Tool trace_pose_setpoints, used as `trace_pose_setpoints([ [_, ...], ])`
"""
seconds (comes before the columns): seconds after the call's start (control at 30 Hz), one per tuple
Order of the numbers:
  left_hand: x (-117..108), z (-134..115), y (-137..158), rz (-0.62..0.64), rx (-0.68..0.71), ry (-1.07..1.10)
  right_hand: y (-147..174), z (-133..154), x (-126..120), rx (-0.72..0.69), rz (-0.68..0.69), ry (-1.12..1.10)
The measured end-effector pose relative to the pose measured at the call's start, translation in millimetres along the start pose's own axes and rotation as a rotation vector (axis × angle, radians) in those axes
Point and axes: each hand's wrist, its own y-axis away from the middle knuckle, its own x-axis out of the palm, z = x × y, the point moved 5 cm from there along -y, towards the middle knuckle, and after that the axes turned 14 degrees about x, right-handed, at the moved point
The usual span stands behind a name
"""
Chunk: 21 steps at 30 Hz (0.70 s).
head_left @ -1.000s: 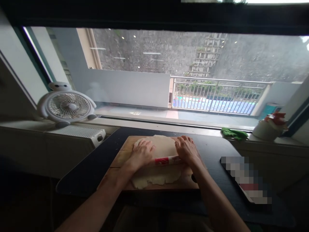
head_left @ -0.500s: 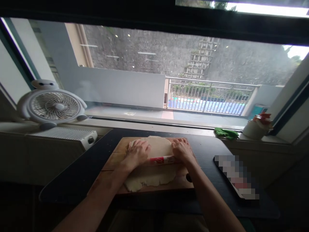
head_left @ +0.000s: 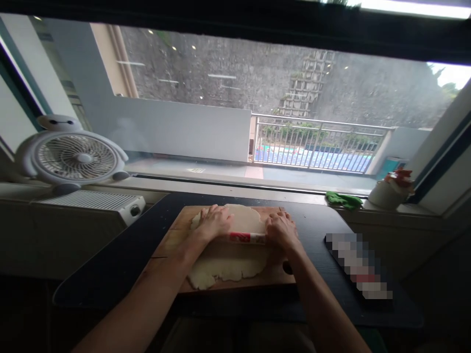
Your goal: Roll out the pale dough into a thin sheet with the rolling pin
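A pale, flattened sheet of dough (head_left: 224, 272) with a ragged near edge lies on a wooden board (head_left: 171, 235). Across the dough runs a rolling pin (head_left: 246, 238) with a red and white printed label, its middle showing between my hands. My left hand (head_left: 217, 220) is closed over the pin's left part, fingers pointing away from me. On the right part, my right hand (head_left: 281, 228) is curled over it near the board's right edge. Both pin ends are hidden by the hands.
The board rests on a dark table (head_left: 110, 269). At right lies a blurred-out flat object (head_left: 358, 267). A green cloth (head_left: 343, 200) and a white pot (head_left: 388, 191) sit on the windowsill. To the left, a white fan (head_left: 81, 157) stands on a ribbed white unit (head_left: 99, 203).
Both hands have shifted slightly away from me over the dough, the rolling pin with them. The whole view has also moved a little.
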Motion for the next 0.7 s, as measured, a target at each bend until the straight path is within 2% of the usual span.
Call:
trace_pose_setpoints([
  [0.07, -0.5, 3.1, -8.2, 0.023, -0.039, 0.004, -12.7, 3.0, -1.7, 0.005, -0.010, -0.008],
  [0.1, -0.2, 3.1, -6.2, 0.014, -0.046, 0.004, -9.1, 2.9, -2.1, 0.003, -0.023, -0.011],
  [0.27, 2.5, -7.7, 36.5, -0.144, 0.046, -0.058, 61.6, -6.5, -3.0, -0.049, -0.097, -0.010],
  [0.33, 3.9, -8.5, 41.5, -0.158, 0.052, -0.079, 71.1, -8.1, -3.9, -0.059, -0.093, 0.006],
  [0.4, 6.7, -4.9, 30.1, -0.114, 0.011, -0.070, 55.3, -7.7, -1.4, -0.038, -0.051, 0.019],
  [0.47, 8.6, 0.4, 8.9, -0.047, -0.048, -0.053, 24.7, -5.4, 1.4, -0.004, -0.008, 0.022],
  [0.57, 6.0, 4.7, -14.9, 0.007, -0.104, -0.042, -10.9, -0.7, -0.1, 0.016, -0.007, 0.016],
  [0.63, 5.5, 3.5, -11.6, 0.001, -0.102, -0.032, -8.5, -0.9, -0.5, 0.009, -0.032, 0.011],
  [0.7, 7.4, -0.2, 6.5, -0.029, -0.076, -0.029, 14.0, -4.6, 1.3, -0.011, -0.059, 0.008],
])
